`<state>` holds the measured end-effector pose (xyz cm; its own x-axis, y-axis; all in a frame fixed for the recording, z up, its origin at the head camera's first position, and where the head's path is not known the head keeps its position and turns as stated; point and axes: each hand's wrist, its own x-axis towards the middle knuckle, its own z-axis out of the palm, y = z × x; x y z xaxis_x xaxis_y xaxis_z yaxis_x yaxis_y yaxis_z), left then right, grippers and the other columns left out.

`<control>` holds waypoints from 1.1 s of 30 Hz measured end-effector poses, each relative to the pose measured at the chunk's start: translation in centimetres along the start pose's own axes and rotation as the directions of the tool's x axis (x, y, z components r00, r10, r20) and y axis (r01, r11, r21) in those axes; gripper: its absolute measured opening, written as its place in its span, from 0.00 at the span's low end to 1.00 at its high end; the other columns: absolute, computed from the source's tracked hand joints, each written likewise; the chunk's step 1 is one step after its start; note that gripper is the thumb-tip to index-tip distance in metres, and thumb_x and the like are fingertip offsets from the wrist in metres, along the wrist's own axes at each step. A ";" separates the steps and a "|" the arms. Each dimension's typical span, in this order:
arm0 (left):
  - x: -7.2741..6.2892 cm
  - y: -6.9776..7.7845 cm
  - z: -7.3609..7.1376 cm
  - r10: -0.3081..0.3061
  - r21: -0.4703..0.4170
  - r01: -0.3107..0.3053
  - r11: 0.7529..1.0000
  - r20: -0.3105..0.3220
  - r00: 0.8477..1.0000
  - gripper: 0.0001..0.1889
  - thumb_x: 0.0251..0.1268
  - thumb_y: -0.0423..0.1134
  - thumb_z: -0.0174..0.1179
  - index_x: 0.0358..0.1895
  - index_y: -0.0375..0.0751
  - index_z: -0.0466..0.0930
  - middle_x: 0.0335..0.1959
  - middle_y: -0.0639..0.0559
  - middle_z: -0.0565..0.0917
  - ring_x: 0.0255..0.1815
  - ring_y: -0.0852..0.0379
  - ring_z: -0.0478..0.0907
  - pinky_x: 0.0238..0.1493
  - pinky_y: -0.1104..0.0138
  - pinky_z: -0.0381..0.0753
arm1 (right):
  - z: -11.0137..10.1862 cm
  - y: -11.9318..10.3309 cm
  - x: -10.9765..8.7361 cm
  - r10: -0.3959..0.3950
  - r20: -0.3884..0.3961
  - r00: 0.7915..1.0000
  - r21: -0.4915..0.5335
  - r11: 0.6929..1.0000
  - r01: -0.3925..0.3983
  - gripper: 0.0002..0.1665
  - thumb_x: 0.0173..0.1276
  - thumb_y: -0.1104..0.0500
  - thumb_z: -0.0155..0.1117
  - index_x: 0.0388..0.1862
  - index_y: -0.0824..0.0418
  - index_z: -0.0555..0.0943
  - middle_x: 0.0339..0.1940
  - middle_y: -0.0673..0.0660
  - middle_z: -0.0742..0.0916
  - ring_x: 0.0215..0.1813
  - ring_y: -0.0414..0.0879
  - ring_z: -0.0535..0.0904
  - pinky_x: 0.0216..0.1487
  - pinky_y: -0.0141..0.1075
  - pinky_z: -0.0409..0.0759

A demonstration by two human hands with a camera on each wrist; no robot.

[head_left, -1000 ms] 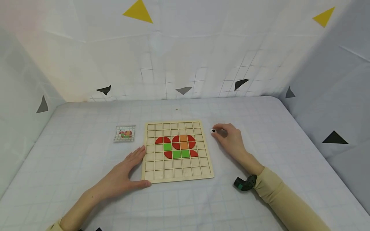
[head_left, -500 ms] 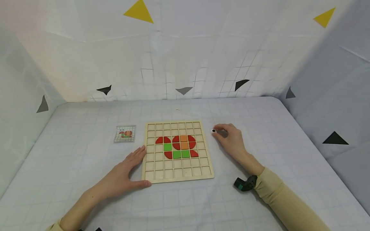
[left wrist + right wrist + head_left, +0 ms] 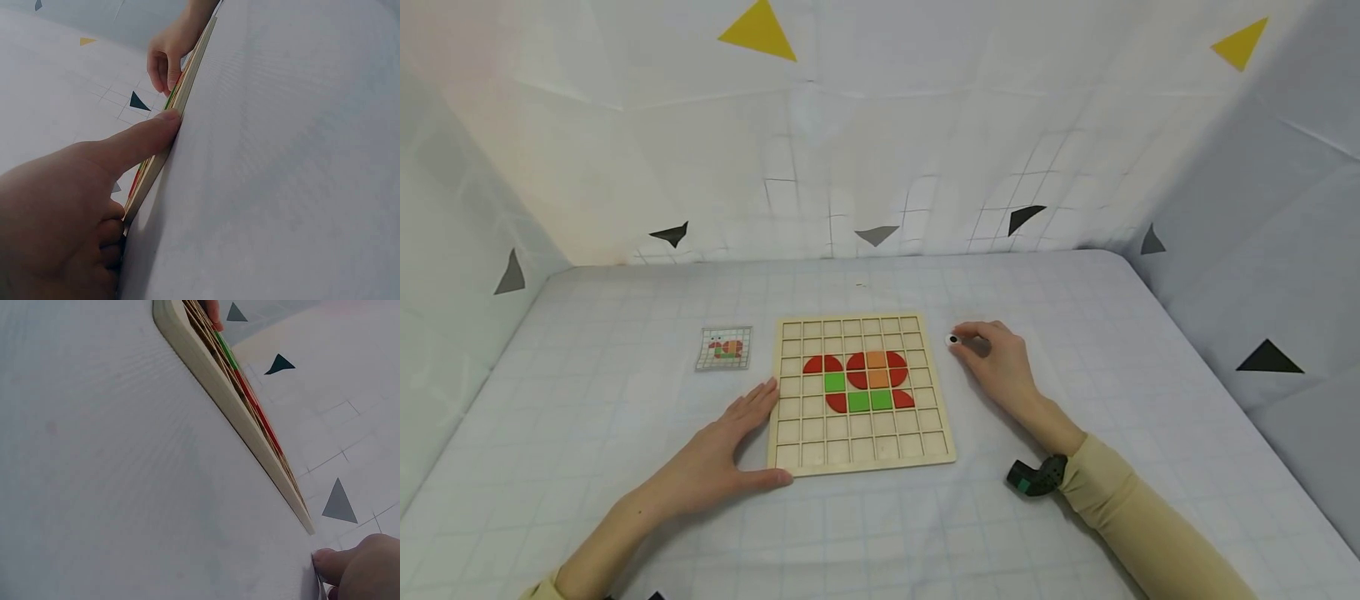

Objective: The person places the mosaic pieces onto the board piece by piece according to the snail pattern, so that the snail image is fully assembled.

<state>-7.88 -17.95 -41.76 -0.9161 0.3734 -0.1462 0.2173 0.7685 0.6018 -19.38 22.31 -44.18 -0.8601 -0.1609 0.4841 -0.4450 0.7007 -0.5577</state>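
Note:
A wooden grid board lies flat on the table. Set in its cells are red rounded pieces, green squares and orange squares. My left hand rests spread along the board's left side, fingertips at the left edge and thumb at the near left corner; the left wrist view shows the thumb on the rim. Just right of the board, my right hand pinches a small white round piece with a black dot between thumb and index finger, close over the table.
A small pattern card with a printed figure lies left of the board. White cloth walls with dark and yellow triangles surround the table. A dark strap device sits at the right wrist.

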 end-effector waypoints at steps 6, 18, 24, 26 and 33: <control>0.0 0.0 -0.1 -0.012 -0.001 0.012 1.000 -0.002 1.000 0.60 0.47 0.73 0.67 0.81 0.56 0.48 0.83 0.60 0.48 0.82 0.44 0.46 0.76 0.40 0.54 | -0.4 -2.2 0.9 0.003 0.025 1.000 0.074 0.997 -0.005 0.15 0.61 0.62 0.75 0.47 0.60 0.86 0.43 0.56 0.89 0.48 0.52 0.82 0.50 0.50 0.80; 0.0 -0.1 0.1 0.004 -0.016 -0.004 1.000 -0.009 1.000 0.60 0.47 0.73 0.67 0.81 0.55 0.48 0.82 0.61 0.49 0.82 0.44 0.46 0.77 0.42 0.54 | 3.2 -9.1 4.8 -0.002 0.170 0.986 0.129 0.991 -0.021 0.14 0.63 0.57 0.74 0.47 0.60 0.86 0.42 0.56 0.90 0.48 0.51 0.82 0.51 0.51 0.81; -0.2 -0.2 0.0 0.016 -0.052 -0.016 0.999 -0.008 1.000 0.59 0.48 0.72 0.68 0.81 0.54 0.50 0.82 0.61 0.49 0.83 0.44 0.45 0.77 0.42 0.53 | 5.3 -11.6 6.4 -0.021 0.187 0.982 0.183 0.983 -0.014 0.15 0.64 0.57 0.73 0.48 0.61 0.86 0.44 0.56 0.90 0.50 0.51 0.82 0.53 0.50 0.81; -0.2 -0.2 0.0 0.015 -0.052 -0.016 0.999 -0.007 1.000 0.59 0.48 0.72 0.68 0.81 0.54 0.50 0.82 0.61 0.49 0.83 0.44 0.45 0.77 0.41 0.53 | 5.9 -12.1 6.6 -0.016 0.188 0.982 0.202 0.979 -0.022 0.15 0.64 0.57 0.73 0.48 0.61 0.86 0.44 0.56 0.90 0.50 0.51 0.82 0.53 0.50 0.82; -0.1 -0.3 0.0 0.021 -0.049 -0.022 0.999 -0.009 1.000 0.59 0.48 0.72 0.68 0.81 0.55 0.49 0.82 0.61 0.49 0.83 0.44 0.45 0.77 0.42 0.52 | 7.7 -12.3 6.3 -0.003 0.244 0.970 0.202 0.978 -0.048 0.16 0.64 0.56 0.74 0.49 0.60 0.86 0.44 0.54 0.90 0.50 0.49 0.83 0.52 0.44 0.82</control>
<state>-7.83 -18.27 -41.88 -0.9144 0.3848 -0.1260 0.2204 0.7340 0.6424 -21.23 7.32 -39.46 -0.8936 -0.3278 0.3067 -0.4446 0.5525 -0.7050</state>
